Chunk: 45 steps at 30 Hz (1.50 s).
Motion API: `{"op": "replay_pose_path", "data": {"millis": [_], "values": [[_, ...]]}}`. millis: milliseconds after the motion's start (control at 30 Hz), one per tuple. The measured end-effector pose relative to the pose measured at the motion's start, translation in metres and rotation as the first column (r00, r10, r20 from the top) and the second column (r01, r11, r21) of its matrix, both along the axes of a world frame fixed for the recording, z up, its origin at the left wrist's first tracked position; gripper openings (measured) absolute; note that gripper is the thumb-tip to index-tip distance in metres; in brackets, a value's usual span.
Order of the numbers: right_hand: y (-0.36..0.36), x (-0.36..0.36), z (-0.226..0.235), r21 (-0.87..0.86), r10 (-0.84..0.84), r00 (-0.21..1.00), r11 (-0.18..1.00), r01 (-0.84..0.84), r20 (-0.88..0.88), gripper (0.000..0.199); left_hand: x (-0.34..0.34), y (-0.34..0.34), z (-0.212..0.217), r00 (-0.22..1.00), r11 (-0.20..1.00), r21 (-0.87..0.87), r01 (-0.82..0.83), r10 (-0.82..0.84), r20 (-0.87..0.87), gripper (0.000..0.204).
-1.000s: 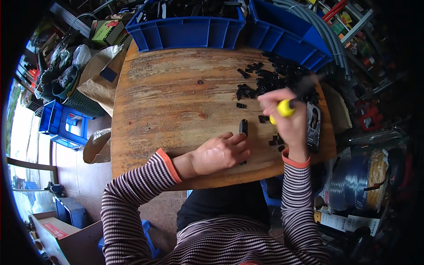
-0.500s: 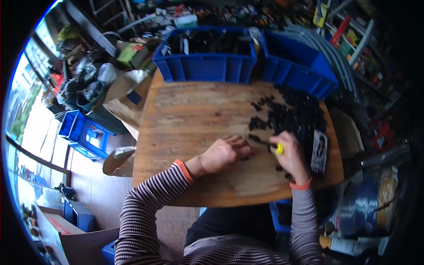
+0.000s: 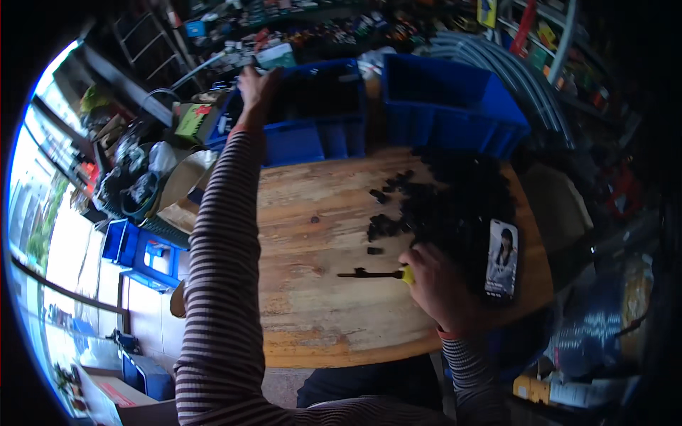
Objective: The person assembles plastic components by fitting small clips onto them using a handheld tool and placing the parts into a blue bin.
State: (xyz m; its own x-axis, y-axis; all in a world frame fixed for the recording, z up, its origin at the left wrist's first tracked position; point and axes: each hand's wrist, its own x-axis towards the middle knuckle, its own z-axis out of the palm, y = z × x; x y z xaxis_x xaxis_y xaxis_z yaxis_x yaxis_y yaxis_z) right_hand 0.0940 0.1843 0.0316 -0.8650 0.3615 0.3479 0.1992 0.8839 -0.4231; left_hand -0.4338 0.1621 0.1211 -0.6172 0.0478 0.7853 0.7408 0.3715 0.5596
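Note:
My right hand (image 3: 435, 278) is closed around a yellow-handled tool (image 3: 407, 275) near the front of the wooden table (image 3: 305, 312). The tool's thin dark shaft points left over the wood, with a small dark bump partway along it. My left hand (image 3: 257, 92) reaches over the left end of a blue bin (image 3: 312, 142) filled with dark items. Its fingers look spread, and I make out nothing held in them. Beyond my right hand lies a heap of small black pieces (image 3: 462, 192), several of them scattered at its left edge.
A phone with a lit screen (image 3: 502, 259) lies on the table right of my right hand. Another blue bin (image 3: 455, 117) stands at the back right, before coiled grey tubing (image 3: 490, 53). Cartons and bags (image 3: 145, 177) crowd the left side.
My left hand has gone from the table's middle up and left to the left blue bin. My right hand, with the tool, is lower and slightly left. The view has shifted.

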Motion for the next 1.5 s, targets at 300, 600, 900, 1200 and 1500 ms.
{"op": "replay_pose_path", "data": {"millis": [300,600,900,1200,1500], "values": [[0.015,0.008,-0.006,0.045,0.129,0.936,0.992,-0.121,-0.328,0.026,0.298,0.1,-0.079,0.471,0.333,-0.675,0.658,-0.882,0.024,0.032],[0.014,0.007,-0.01,0.049,0.182,0.857,0.982,-0.181,-0.481,0.023,0.312,0.069,-0.094,0.709,0.366,-0.874,0.319,-0.704,-0.036,0.032],[0.018,0.004,-0.016,0.032,0.173,0.828,0.982,-0.185,-0.534,0.021,0.322,-0.026,-0.081,0.727,0.559,-0.64,0.528,-0.687,0.0,0.017],[0.021,0.005,-0.001,-0.115,0.039,0.903,0.989,-0.097,-0.427,0.02,0.421,-0.15,-0.116,0.704,0.479,-0.614,0.627,-0.685,0.185,0.021],[-0.022,0.008,-0.004,-0.183,0.069,0.975,0.977,-0.109,-0.211,0.019,0.388,-0.17,-0.11,0.366,0.171,-0.659,0.733,-0.915,0.17,0.042]]}}
